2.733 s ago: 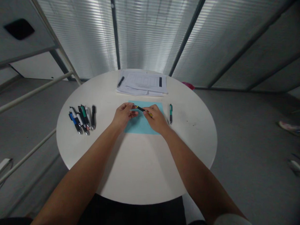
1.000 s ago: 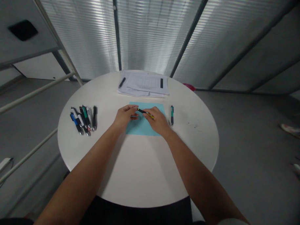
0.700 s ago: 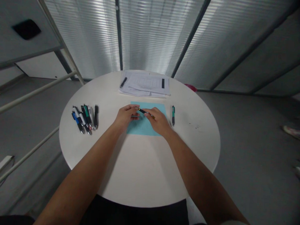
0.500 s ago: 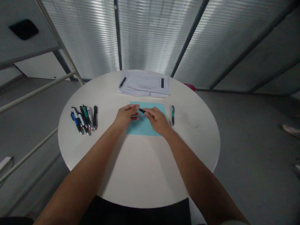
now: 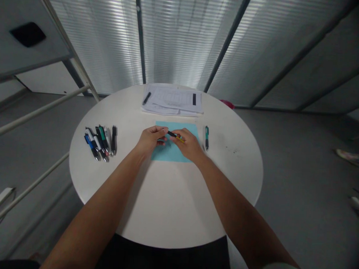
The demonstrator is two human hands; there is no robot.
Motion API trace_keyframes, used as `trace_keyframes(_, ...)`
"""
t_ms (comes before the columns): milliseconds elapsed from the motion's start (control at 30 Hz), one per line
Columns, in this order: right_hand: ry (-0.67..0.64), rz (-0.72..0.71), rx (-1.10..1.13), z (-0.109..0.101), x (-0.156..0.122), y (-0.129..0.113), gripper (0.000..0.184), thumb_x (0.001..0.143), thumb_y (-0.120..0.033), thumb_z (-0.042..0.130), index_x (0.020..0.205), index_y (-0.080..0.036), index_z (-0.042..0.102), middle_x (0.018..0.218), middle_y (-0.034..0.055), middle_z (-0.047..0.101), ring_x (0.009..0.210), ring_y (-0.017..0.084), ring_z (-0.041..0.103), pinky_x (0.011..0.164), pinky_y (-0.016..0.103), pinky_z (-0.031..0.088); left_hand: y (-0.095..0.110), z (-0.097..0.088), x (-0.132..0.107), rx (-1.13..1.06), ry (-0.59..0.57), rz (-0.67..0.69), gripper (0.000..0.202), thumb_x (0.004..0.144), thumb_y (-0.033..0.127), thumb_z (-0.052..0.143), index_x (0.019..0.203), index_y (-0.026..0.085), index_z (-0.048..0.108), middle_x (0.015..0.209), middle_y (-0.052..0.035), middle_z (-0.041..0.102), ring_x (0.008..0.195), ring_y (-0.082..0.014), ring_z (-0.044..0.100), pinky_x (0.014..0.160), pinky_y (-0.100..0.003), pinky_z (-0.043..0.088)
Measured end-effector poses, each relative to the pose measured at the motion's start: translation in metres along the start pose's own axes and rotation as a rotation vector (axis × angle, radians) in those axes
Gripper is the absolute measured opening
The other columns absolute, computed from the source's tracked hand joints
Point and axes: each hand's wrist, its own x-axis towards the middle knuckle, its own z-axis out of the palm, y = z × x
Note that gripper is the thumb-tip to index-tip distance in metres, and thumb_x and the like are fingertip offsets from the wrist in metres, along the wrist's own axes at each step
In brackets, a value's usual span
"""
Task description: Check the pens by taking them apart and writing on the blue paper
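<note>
Over a light blue sheet (image 5: 173, 152), my left hand (image 5: 150, 139) pinches one end of a black pen (image 5: 171, 134) between thumb and fingers. My right hand (image 5: 189, 145) is closed around the other end, where a yellow part shows by the thumb. Whether the pen is in one piece I cannot tell. A green and black pen (image 5: 207, 138) lies by itself on the white table, right of the sheet. Left of my hands is a group of several pens (image 5: 104, 141), in blue, white, green and black.
At the far side of the round white table (image 5: 171, 205) lies a stack of printed papers (image 5: 169, 100) with a dark pen (image 5: 146, 98) on top. A white metal rail (image 5: 41, 113) runs beside the table on the left.
A yellow part of the pen has come into sight at my right thumb, and more of the pen shows between my hands. The things lying on the table have stayed put.
</note>
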Motion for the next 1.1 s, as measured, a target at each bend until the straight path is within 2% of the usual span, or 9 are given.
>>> trace_keyframes(133, 0.026, 0.124, 0.055, 0.0033, -0.0014, 0.0039, 0.031, 0.087, -0.045, 0.057, 0.109, -0.023, 0.058, 0.082, 0.0005, 0.06, 0.07, 0.015, 0.055, 0.067, 0.029, 0.043, -0.0007, -0.0008, 0.0002, 0.005, -0.034, 0.01, 0.027, 0.063, 0.03, 0.082, 0.077, 0.013, 0.067, 0.091, -0.0085, 0.066, 0.06, -0.0101, 0.058, 0.05, -0.026, 0.048)
trace_keyframes(233, 0.042, 0.196, 0.098, 0.0035, -0.002, 0.0034, 0.03, 0.083, -0.047, 0.061, 0.1, -0.023, 0.056, 0.078, -0.0017, 0.059, 0.062, 0.013, 0.052, 0.06, 0.026, 0.04, -0.0022, -0.0019, 0.0012, 0.024, -0.018, 0.014, 0.029, 0.064, 0.03, 0.081, 0.085, 0.013, 0.069, 0.081, -0.0062, 0.064, 0.059, -0.0101, 0.057, 0.05, -0.026, 0.047)
trace_keyframes(333, 0.029, 0.197, 0.112, 0.0018, -0.0017, 0.0003, 0.026, 0.082, -0.047, 0.062, 0.083, -0.022, 0.055, 0.075, -0.0016, 0.059, 0.061, 0.012, 0.05, 0.057, 0.025, 0.037, -0.0034, -0.0024, 0.0019, 0.022, 0.002, 0.016, 0.027, 0.065, 0.029, 0.081, 0.083, 0.012, 0.069, 0.078, -0.0057, 0.063, 0.056, -0.0092, 0.054, 0.049, -0.025, 0.046)
trace_keyframes(467, 0.014, 0.206, 0.166, 0.001, -0.0015, -0.0019, 0.026, 0.083, -0.046, 0.062, 0.078, -0.021, 0.055, 0.068, -0.0034, 0.057, 0.055, 0.01, 0.044, 0.053, 0.024, 0.034, -0.0032, -0.003, 0.0012, 0.012, -0.006, 0.018, 0.025, 0.064, 0.029, 0.081, 0.076, 0.012, 0.068, 0.082, -0.0075, 0.065, 0.055, -0.0085, 0.054, 0.047, -0.025, 0.045)
trace_keyframes(667, -0.014, 0.246, 0.296, 0.0005, -0.002, -0.0006, 0.033, 0.083, -0.051, 0.059, 0.072, -0.021, 0.053, 0.062, -0.0039, 0.055, 0.051, 0.009, 0.042, 0.049, 0.023, 0.032, 0.0004, -0.0039, -0.0021, -0.016, -0.096, 0.009, 0.032, 0.063, 0.03, 0.082, 0.086, 0.011, 0.07, 0.07, -0.0035, 0.061, 0.055, -0.0093, 0.054, 0.045, -0.023, 0.043)
trace_keyframes(767, -0.053, 0.262, 0.333, 0.0002, -0.0024, -0.0019, 0.033, 0.084, -0.053, 0.057, 0.074, -0.021, 0.052, 0.062, -0.0036, 0.054, 0.052, 0.01, 0.045, 0.049, 0.023, 0.034, 0.001, -0.004, -0.0029, -0.024, -0.128, 0.016, 0.033, 0.064, 0.03, 0.081, 0.088, 0.011, 0.07, 0.071, -0.0032, 0.061, 0.057, -0.0097, 0.055, 0.046, -0.023, 0.045)
trace_keyframes(900, -0.021, 0.25, 0.357, 0.0044, -0.0032, -0.0031, 0.039, 0.073, -0.048, 0.071, 0.094, -0.023, 0.051, 0.07, -0.0058, 0.053, 0.053, 0.009, 0.048, 0.05, 0.023, 0.038, 0.0, -0.0057, -0.0016, -0.009, -0.107, 0.035, 0.034, 0.066, 0.031, 0.08, 0.091, 0.011, 0.07, 0.07, -0.0024, 0.06, 0.058, -0.01, 0.056, 0.047, -0.023, 0.046)
trace_keyframes(967, -0.006, 0.276, 0.351, 0.0066, -0.0032, -0.0027, 0.039, 0.072, -0.048, 0.071, 0.09, -0.023, 0.049, 0.07, -0.0059, 0.053, 0.051, 0.009, 0.048, 0.049, 0.023, 0.037, -0.0005, -0.0072, -0.0004, -0.007, -0.103, 0.042, 0.033, 0.067, 0.031, 0.079, 0.092, 0.011, 0.07, 0.071, -0.0029, 0.061, 0.059, -0.01, 0.056, 0.047, -0.023, 0.046)
trace_keyframes(1100, -0.048, 0.292, 0.312, 0.0044, -0.0021, -0.0033, 0.032, 0.081, -0.051, 0.061, 0.077, -0.022, 0.05, 0.059, -0.0058, 0.051, 0.048, 0.009, 0.044, 0.049, 0.023, 0.035, -0.0003, -0.0097, 0.0009, -0.009, -0.108, 0.05, 0.033, 0.068, 0.032, 0.078, 0.093, 0.012, 0.07, 0.073, -0.0038, 0.061, 0.06, -0.0106, 0.057, 0.048, -0.023, 0.046)
